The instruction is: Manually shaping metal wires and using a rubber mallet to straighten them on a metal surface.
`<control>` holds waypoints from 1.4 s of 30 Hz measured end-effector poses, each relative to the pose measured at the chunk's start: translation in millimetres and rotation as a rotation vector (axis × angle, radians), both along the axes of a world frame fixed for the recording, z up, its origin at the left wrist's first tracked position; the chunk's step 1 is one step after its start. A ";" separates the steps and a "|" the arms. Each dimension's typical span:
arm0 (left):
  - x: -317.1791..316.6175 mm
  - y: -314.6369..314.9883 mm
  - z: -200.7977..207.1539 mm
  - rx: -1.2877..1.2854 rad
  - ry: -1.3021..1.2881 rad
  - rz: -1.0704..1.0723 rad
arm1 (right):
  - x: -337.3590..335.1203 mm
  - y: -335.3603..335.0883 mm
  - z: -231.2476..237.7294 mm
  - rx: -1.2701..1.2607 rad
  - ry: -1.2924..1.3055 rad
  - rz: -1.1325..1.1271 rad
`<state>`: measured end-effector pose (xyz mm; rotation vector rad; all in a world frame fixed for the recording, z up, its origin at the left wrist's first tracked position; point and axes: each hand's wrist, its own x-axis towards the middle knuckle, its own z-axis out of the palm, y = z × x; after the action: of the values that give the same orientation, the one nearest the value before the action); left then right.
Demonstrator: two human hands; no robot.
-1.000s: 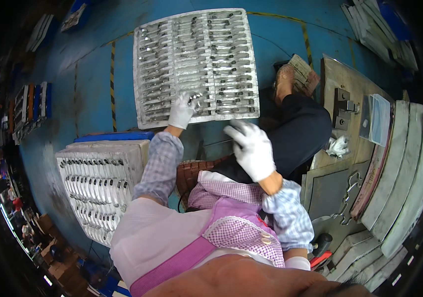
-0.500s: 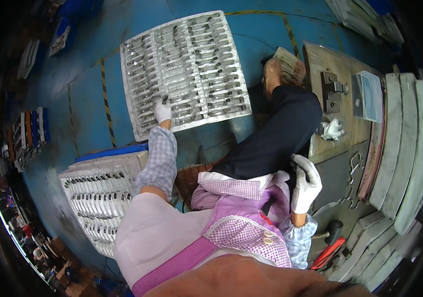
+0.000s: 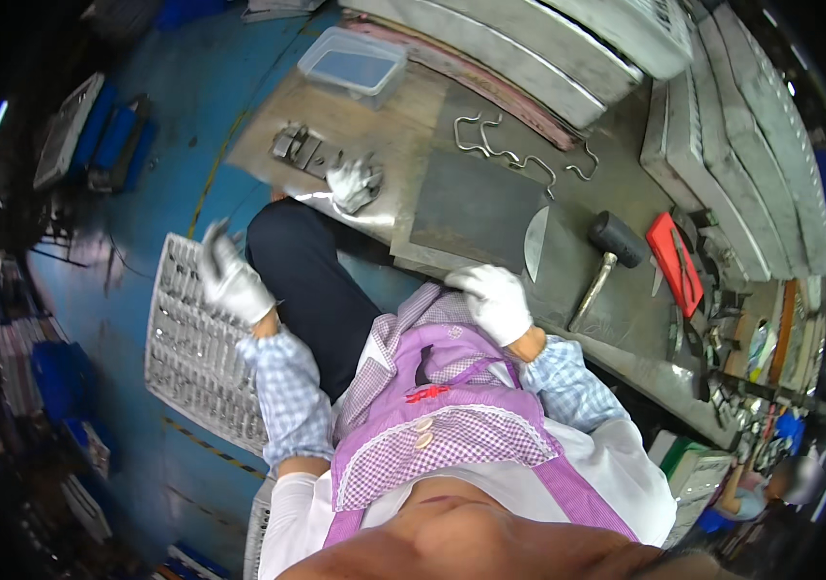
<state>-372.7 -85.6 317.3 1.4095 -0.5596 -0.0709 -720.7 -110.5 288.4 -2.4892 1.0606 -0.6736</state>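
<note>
My left hand (image 3: 234, 282), in a white glove, is raised beside my dark-trousered knee, over the edge of a white tray (image 3: 154, 333) of metal parts in rows. Its fingers are smeared by motion, so whether a part is between them cannot be made out. At the bench edge, in front of my apron, my right hand (image 3: 496, 304) hovers in a matching glove. Its fingers are loosely bent and nothing shows in them. On the bench lie a crumpled white glove or cloth (image 3: 353, 184) and a small metal fixture (image 3: 298, 148).
The bench (image 3: 422, 106) also holds a clear plastic box (image 3: 350, 68), a dark flat plate (image 3: 476, 215), bent metal rods (image 3: 505, 152), a black-headed mallet (image 3: 616, 240) and a red tray (image 3: 674, 266). Stacked white trays (image 3: 712, 174) stand behind. Another person (image 3: 749, 491) is at lower right.
My view has swung right, toward the bench. My left hand has come up from the tray's rows to beside my knee. The right hand now sits at the bench edge, fingers more bent.
</note>
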 end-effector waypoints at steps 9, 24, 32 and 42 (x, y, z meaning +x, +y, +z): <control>-172.0 -200.5 -51.9 0.512 -1.002 -0.938 | -201.2 -11.6 -48.5 -0.004 0.092 -1.305; -140.0 -192.7 15.1 0.920 -0.928 -0.979 | -249.8 -76.6 -68.2 1.349 -1.434 -0.778; -185.5 -123.0 -96.7 0.650 -0.879 -0.937 | -115.5 -101.1 97.1 1.227 -0.797 -0.437; -180.7 -123.2 -84.5 0.795 -0.856 -1.009 | -139.3 -68.5 -27.2 -0.159 0.171 -0.076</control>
<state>-553.4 -208.7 232.8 1.7411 -2.0995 -0.5593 -860.0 -179.0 261.2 -2.6948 1.2115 -0.5963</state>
